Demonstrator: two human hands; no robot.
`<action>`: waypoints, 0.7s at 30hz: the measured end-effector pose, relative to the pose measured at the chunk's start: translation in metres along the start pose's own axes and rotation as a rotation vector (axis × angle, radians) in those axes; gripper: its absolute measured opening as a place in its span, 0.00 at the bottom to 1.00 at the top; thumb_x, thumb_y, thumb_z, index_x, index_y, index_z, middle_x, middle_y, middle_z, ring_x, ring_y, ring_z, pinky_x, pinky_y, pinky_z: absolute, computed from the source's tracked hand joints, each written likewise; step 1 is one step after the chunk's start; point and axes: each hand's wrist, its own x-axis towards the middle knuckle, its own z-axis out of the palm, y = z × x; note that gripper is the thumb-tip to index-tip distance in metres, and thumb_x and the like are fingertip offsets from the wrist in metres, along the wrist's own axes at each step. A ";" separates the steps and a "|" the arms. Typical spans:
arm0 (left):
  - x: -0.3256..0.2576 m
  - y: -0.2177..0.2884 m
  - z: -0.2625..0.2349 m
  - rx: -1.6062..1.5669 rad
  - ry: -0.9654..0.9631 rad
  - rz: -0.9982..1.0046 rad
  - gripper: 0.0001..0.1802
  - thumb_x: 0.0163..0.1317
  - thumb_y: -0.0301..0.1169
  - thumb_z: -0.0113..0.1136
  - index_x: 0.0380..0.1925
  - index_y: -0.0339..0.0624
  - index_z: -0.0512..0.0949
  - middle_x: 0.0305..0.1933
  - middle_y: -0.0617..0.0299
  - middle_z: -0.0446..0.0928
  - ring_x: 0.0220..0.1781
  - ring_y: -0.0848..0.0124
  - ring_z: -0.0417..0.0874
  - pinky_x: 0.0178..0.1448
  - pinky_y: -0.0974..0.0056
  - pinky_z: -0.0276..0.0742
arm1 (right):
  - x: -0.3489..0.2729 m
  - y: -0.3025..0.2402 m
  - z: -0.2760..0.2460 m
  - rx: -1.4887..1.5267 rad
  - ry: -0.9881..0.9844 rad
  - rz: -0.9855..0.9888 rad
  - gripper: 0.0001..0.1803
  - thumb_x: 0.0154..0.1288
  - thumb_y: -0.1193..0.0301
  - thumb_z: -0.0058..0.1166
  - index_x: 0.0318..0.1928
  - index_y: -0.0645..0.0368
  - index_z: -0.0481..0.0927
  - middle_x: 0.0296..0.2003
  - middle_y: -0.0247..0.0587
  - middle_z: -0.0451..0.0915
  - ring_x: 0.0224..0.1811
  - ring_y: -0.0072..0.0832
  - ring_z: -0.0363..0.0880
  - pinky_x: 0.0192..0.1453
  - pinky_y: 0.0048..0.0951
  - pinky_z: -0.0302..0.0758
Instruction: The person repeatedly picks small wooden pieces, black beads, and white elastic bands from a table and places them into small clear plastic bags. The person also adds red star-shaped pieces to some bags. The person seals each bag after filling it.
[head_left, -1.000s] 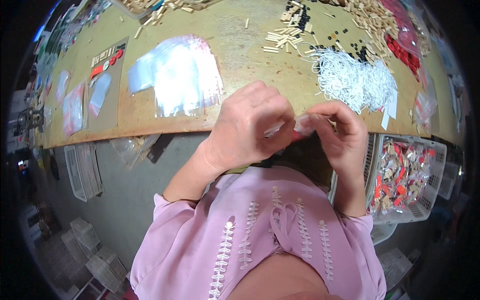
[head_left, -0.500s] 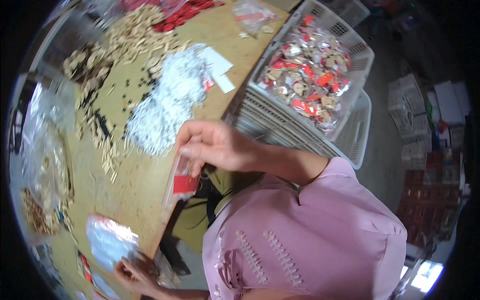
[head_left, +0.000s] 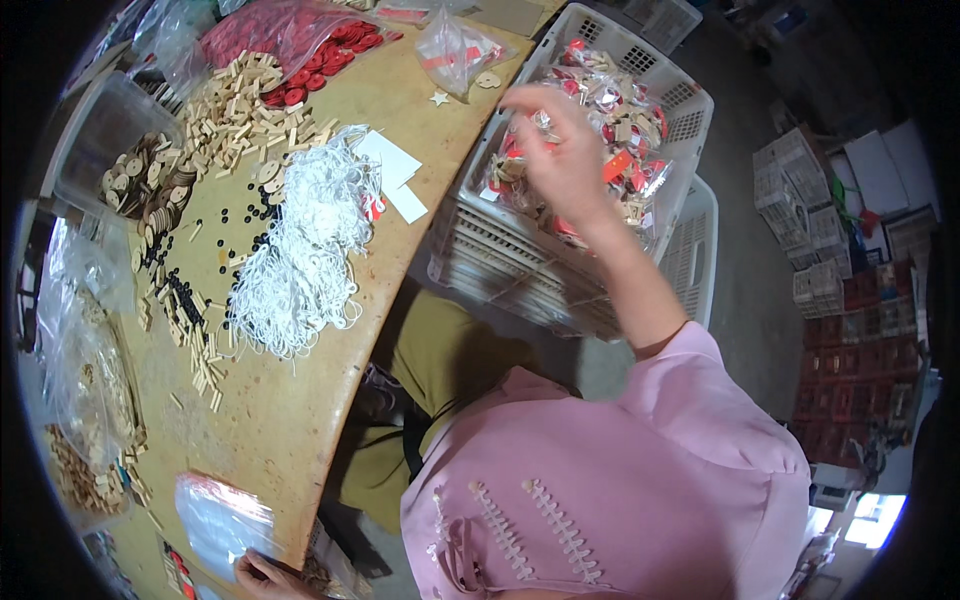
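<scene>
My right hand is raised over a white plastic crate full of small packed bags with wooden and red parts in them. Its thumb and fingers stand apart, slightly smeared by motion, and I see no bag held in it. At the lower left, my left hand rests by the table's near edge, fingers curled at the lower corner of a stack of clear plastic bags. It pinches that corner, though the fingertips are partly hidden.
A heap of white strings covers the table's middle, beside white cards. Wooden sticks, red discs and black beads lie further off. Clear tubs line the left side. More crates are stacked below the full one.
My right hand has swung from the table edge up and right over the crate. The clear bag with a red piece that it held no longer shows in it. My left hand shifted slightly down.
</scene>
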 end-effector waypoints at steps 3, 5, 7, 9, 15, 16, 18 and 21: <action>0.005 -0.053 0.013 -0.043 0.075 0.068 0.17 0.74 0.36 0.61 0.43 0.28 0.79 0.39 0.50 0.79 0.41 0.62 0.77 0.50 0.57 0.76 | -0.027 -0.030 0.033 0.158 -0.202 -0.002 0.05 0.67 0.78 0.57 0.42 0.61 0.84 0.41 0.45 0.83 0.48 0.43 0.82 0.52 0.37 0.78; -0.008 -0.064 -0.001 -0.103 0.137 -0.007 0.15 0.77 0.36 0.57 0.45 0.30 0.78 0.41 0.55 0.78 0.43 0.66 0.75 0.52 0.61 0.75 | -0.041 -0.066 0.048 0.315 -0.350 0.093 0.06 0.69 0.79 0.55 0.43 0.61 0.84 0.40 0.43 0.84 0.44 0.35 0.84 0.50 0.32 0.79; -0.012 -0.036 -0.008 -0.203 0.191 -0.149 0.14 0.77 0.35 0.57 0.45 0.32 0.79 0.42 0.56 0.79 0.45 0.67 0.77 0.54 0.62 0.75 | -0.050 -0.104 0.056 0.478 -0.584 0.189 0.08 0.73 0.78 0.53 0.46 0.64 0.84 0.40 0.38 0.86 0.41 0.24 0.84 0.49 0.26 0.80; -0.010 -0.003 -0.005 -0.144 0.178 0.018 0.07 0.73 0.28 0.60 0.43 0.34 0.80 0.41 0.60 0.79 0.44 0.69 0.77 0.53 0.64 0.75 | -0.070 -0.140 0.064 0.750 -0.830 0.365 0.08 0.76 0.75 0.54 0.45 0.66 0.84 0.39 0.36 0.86 0.40 0.20 0.84 0.44 0.21 0.79; -0.015 0.113 0.021 -0.207 -0.017 0.488 0.09 0.57 0.22 0.72 0.33 0.40 0.79 0.31 0.57 0.77 0.34 0.59 0.77 0.42 0.58 0.72 | -0.099 -0.198 0.087 1.237 -1.443 0.563 0.21 0.77 0.66 0.58 0.63 0.66 0.77 0.51 0.42 0.87 0.44 0.17 0.85 0.39 0.18 0.77; -0.014 0.116 0.024 -0.209 -0.003 0.563 0.10 0.55 0.23 0.73 0.32 0.41 0.79 0.31 0.58 0.77 0.34 0.58 0.78 0.41 0.57 0.71 | -0.100 -0.204 0.088 1.244 -1.480 0.570 0.20 0.77 0.67 0.58 0.62 0.66 0.77 0.50 0.41 0.87 0.43 0.17 0.85 0.38 0.18 0.77; -0.017 0.119 0.025 -0.231 -0.030 0.609 0.11 0.53 0.24 0.74 0.32 0.43 0.79 0.31 0.59 0.78 0.34 0.59 0.78 0.40 0.57 0.71 | -0.102 -0.211 0.089 1.252 -1.538 0.587 0.18 0.77 0.68 0.58 0.60 0.65 0.79 0.48 0.41 0.88 0.42 0.17 0.85 0.37 0.17 0.77; -0.019 0.117 0.029 -0.259 -0.025 0.606 0.11 0.52 0.25 0.74 0.31 0.43 0.78 0.30 0.60 0.77 0.33 0.59 0.78 0.39 0.57 0.70 | -0.105 -0.214 0.088 1.167 -1.574 0.546 0.15 0.76 0.70 0.58 0.57 0.64 0.81 0.45 0.40 0.89 0.39 0.18 0.86 0.33 0.15 0.76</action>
